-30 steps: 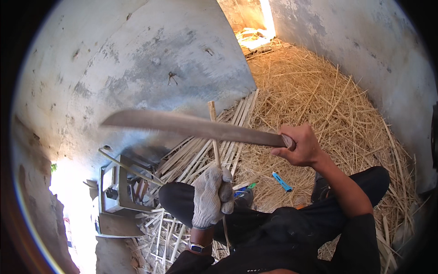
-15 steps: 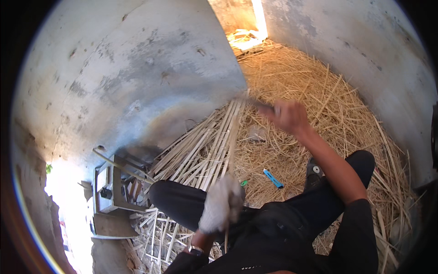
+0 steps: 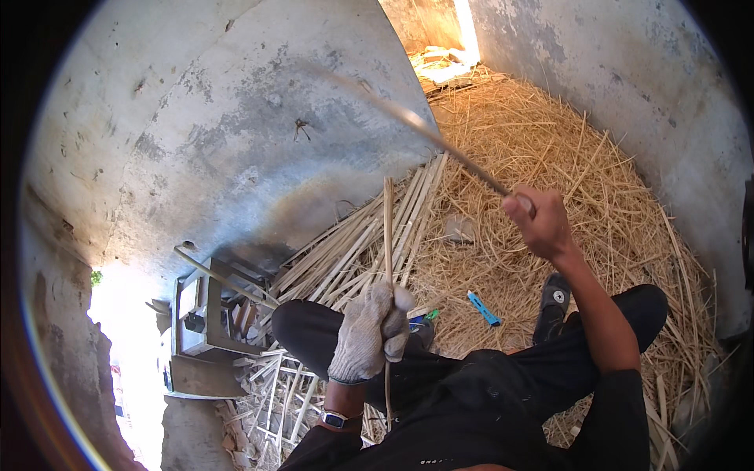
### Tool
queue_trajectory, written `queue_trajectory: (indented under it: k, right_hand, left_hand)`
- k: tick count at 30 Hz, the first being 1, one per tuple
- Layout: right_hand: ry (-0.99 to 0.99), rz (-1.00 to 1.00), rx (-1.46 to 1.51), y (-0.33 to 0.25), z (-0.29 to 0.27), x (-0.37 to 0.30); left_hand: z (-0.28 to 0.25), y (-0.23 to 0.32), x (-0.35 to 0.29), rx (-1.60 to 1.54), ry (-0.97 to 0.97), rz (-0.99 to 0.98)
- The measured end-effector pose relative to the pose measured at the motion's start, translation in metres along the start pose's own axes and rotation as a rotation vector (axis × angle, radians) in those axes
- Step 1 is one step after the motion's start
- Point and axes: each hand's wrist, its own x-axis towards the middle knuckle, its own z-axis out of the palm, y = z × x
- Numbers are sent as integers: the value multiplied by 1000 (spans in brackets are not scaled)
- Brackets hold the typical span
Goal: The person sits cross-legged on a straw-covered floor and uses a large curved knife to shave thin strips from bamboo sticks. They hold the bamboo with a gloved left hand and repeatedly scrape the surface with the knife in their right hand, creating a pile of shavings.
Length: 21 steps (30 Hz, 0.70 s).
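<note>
My left hand point(image 3: 366, 334), in a pale knitted glove, is closed around a thin bamboo strip point(image 3: 388, 228). The strip stands nearly upright, its top above the glove and its lower end hanging over my lap. My bare right hand point(image 3: 543, 224) grips the handle of a long, narrow knife point(image 3: 470, 162). The blade points up and to the left, raised well apart from the strip, and its far end is smeared by motion. Beyond my left hand, a fan of pale split strips point(image 3: 345, 251) lies against the wall.
Shavings point(image 3: 534, 149) cover the floor ahead and right. A blue pen-shaped tool point(image 3: 484, 308) lies between my feet, and a small green object point(image 3: 430, 315) sits by my left shoe. A wooden frame point(image 3: 206, 314) stands at left, under the grey wall point(image 3: 236, 141).
The knife has swung up and to the right from near the strip's upper part. My left hand keeps hold of the strip, and the view has shifted slightly.
</note>
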Motion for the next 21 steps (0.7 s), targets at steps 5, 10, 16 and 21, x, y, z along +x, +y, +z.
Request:
queue_trajectory:
  k: [5,10,16,21]
  right_hand:
    - [-47,-340,-40,-29,5,-24]
    - [-42,-414,-223,-28,16,-32]
    - [-6,24,-337,14,32,-9]
    - [206,614,-214,88,-14,9]
  left_hand:
    - [-7,-6,1,-108,-94,26]
    - [11,-11,-8,-29,-9,2]
    - [23,-33,-43,67,-14,-121]
    - [1,-30,-42,225,137,-71]
